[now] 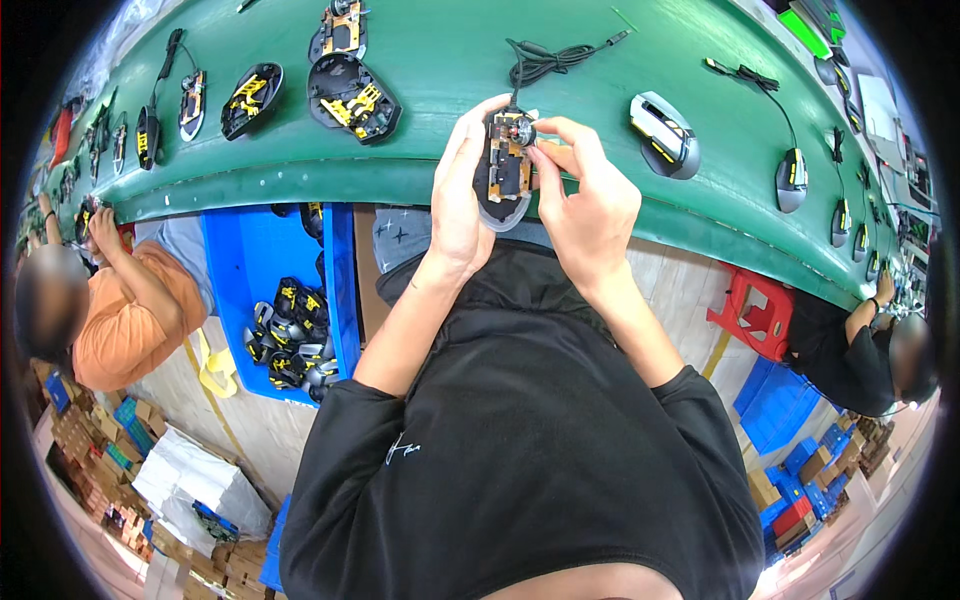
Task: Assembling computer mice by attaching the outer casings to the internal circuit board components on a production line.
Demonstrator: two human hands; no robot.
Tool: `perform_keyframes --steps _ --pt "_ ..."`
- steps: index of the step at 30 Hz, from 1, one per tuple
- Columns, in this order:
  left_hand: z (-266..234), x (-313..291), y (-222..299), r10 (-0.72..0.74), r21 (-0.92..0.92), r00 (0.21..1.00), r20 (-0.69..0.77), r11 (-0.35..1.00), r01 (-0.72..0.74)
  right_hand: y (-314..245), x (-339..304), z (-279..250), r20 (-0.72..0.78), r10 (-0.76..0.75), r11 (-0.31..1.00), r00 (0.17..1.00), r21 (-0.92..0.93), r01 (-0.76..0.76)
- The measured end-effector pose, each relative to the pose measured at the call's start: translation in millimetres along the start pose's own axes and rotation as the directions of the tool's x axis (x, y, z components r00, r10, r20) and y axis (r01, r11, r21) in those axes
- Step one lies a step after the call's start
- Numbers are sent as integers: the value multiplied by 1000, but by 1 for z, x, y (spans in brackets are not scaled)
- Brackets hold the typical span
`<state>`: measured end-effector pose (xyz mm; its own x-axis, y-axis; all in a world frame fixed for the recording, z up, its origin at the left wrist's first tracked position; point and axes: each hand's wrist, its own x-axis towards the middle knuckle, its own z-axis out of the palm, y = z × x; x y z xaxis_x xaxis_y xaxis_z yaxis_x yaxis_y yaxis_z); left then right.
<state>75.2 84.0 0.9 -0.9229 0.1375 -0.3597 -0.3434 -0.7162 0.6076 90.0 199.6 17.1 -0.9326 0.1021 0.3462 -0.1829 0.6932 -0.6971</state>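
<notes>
Above the belt's near edge, a computer mouse base (509, 160) with its bare circuit board facing up lies in my left hand (462, 190). The fingers of that hand are wrapped round its left side. My right hand (590, 190) is closed, thumb and fingertips pressed at the board's upper right edge beside the scroll wheel (520, 131). What exactly lies under those fingertips is hidden. From the top of the base a coiled black cable (552, 62) runs away onto the green belt. Beyond my left hand, a black and yellow mouse top shell (355, 98) lies inside up.
The green conveyor belt (440, 40) carries a finished-looking mouse (664, 135), another corded mouse (791, 180) and several open mouse parts. At my left a blue bin (235, 270) holds mouse shells. Two other people (135, 310) (850, 350) sit along the belt. A red stool (755, 310) stands right.
</notes>
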Motion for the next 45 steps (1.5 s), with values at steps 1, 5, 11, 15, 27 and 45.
perform_keyframes --steps 1,5,11,15,27,45 --pt "2 0 2 5 58 1000 8 998 -5 3 -1 0 19 -6 1000 1000 28 6" --pt "3 0 0 86 195 995 -44 978 -76 -1 2 3 58 345 851 937 401 -338" --pt "3 2 -3 153 188 985 -78 973 -136 9 2 10 -43 -70 984 997 161 76" --pt "0 3 -4 177 159 975 -137 975 -155 17 4 10 109 -274 962 955 40 272" --pt "-12 10 8 132 160 989 -73 980 -119 10 -8 -3 338 -338 940 879 70 334" --pt "-10 5 12 183 317 983 -7 933 -172 -3 10 -14 35 142 947 989 286 -146"
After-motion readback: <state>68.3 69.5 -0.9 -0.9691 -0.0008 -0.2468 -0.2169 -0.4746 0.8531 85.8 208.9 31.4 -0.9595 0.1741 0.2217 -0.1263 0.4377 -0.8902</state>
